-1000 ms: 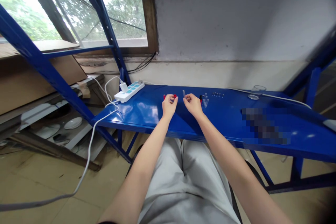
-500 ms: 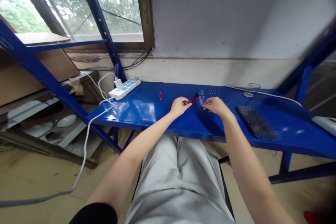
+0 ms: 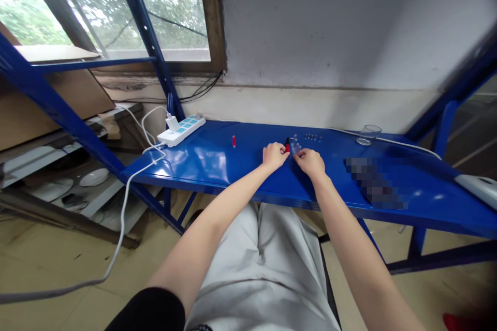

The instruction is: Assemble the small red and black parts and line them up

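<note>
Fingers (image 3: 282, 151) of the left hand (image 3: 275, 156) bunch inward right against a small red-and-black piece (image 3: 287, 145) on the blue steel shelf (image 3: 217, 176); whether they pinch it is too small to tell; the right hand (image 3: 309, 161) sits just beside, its fingers (image 3: 298, 154) curled toward a cluster of clear plastic pieces (image 3: 295, 145), and whether they hold anything cannot be told; the red-and-black piece lies between the hands, slightly beyond the left fingertips, with the clear cluster just to its right; a row of tiny dark studs (image 3: 312, 137) lies just right of the cluster; well to the left, a small red cylinder (image 3: 234, 141) stands alone on the shelf; farther left sits a white power strip (image 3: 181, 131) with a white charger (image 3: 171, 123) plugged in, and a white cable (image 3: 125, 222) drops toward the floor; toward the right stand a drinking glass (image 3: 368, 134) and a pixelated flat object (image 3: 375, 182), too blurred to name; grey trousers (image 3: 260, 269) fill the lower middle of the view
</note>
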A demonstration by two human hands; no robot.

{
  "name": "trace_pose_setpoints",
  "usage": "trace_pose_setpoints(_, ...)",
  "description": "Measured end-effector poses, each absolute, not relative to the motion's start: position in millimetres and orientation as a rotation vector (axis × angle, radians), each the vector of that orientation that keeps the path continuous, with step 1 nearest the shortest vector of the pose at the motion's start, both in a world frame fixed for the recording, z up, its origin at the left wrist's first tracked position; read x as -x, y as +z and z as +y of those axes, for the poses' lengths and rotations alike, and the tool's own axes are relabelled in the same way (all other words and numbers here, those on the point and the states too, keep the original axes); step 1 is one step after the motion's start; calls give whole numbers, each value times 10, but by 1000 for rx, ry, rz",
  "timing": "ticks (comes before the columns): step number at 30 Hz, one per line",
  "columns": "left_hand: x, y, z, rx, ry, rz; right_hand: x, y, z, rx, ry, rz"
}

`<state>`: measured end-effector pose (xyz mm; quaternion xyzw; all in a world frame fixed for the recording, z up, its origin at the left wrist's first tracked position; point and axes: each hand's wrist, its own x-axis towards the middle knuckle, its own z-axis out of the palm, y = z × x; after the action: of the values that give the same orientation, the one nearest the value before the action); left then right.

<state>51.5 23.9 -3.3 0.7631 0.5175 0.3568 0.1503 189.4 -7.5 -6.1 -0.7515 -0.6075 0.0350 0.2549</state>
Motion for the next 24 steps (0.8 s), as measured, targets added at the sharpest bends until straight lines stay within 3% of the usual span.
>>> trace_pose_setpoints(18, -571, -64, 311, -2079, 867, 1625, -1888, -77, -56, 2106, 75, -1655)
trace_pose_setpoints(24, -377, 171, 344, -2111, 841, 1585, -1882, -50, -54, 2123, 118, -1659)
